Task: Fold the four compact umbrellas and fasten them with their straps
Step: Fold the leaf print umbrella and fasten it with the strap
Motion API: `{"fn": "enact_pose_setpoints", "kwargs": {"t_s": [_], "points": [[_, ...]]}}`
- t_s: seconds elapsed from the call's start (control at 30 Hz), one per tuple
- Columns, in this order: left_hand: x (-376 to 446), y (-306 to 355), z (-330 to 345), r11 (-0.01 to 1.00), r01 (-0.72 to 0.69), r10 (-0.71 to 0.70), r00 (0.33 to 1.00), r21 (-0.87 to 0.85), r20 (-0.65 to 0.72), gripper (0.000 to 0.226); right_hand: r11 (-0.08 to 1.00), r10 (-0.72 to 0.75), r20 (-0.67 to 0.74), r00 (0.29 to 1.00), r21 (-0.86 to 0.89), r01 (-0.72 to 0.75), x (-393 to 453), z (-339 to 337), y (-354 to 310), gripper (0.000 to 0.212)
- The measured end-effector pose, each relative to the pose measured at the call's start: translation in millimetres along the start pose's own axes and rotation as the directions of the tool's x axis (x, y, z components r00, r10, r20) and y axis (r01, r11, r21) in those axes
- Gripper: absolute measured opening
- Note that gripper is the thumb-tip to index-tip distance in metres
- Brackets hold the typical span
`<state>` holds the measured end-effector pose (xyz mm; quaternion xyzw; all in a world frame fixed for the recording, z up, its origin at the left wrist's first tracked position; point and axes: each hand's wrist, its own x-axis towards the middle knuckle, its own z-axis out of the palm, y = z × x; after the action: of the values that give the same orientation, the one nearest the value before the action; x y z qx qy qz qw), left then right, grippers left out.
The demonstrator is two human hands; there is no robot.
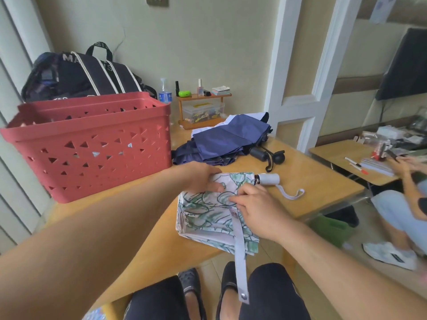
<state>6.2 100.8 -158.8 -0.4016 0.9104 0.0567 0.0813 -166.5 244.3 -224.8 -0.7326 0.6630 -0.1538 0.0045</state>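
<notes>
A white umbrella with a green and blue leaf print (pixel 208 218) lies loosely folded at the table's near edge, its grey handle (pixel 269 179) pointing right with a wrist loop beside it. Its long grey closing strap (pixel 240 255) hangs over the table edge toward my knees. My left hand (pixel 203 179) grips the fabric near the handle end. My right hand (pixel 256 209) pinches the canopy at the base of the strap. Behind it lie navy umbrellas (pixel 226 139), unfolded and loose, with black handles (pixel 268 154) to their right.
A red perforated basket (pixel 92 144) stands on the table's left, a dark backpack (pixel 80 75) behind it. A small wooden shelf (pixel 203 107) with bottles stands at the back wall. Another person (pixel 404 204) sits at a second desk on the right.
</notes>
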Motion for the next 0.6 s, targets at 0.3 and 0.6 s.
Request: {"fn": "enact_pose_setpoints", "kwargs": {"t_s": [0.3, 0.6], "points": [[1, -5, 18, 0.996, -0.008, 0.003, 0.998, -0.090, -0.060, 0.066, 0.990, -0.074, -0.107, 0.992, -0.128, 0.060, 52, -41, -8, 0.027], [-1, 1, 21, 0.992, 0.126, -0.128, 0.982, -0.021, -0.137, 0.073, 0.998, -0.014, 0.239, 0.971, -0.054, 0.028, 88, -31, 24, 0.083]]}}
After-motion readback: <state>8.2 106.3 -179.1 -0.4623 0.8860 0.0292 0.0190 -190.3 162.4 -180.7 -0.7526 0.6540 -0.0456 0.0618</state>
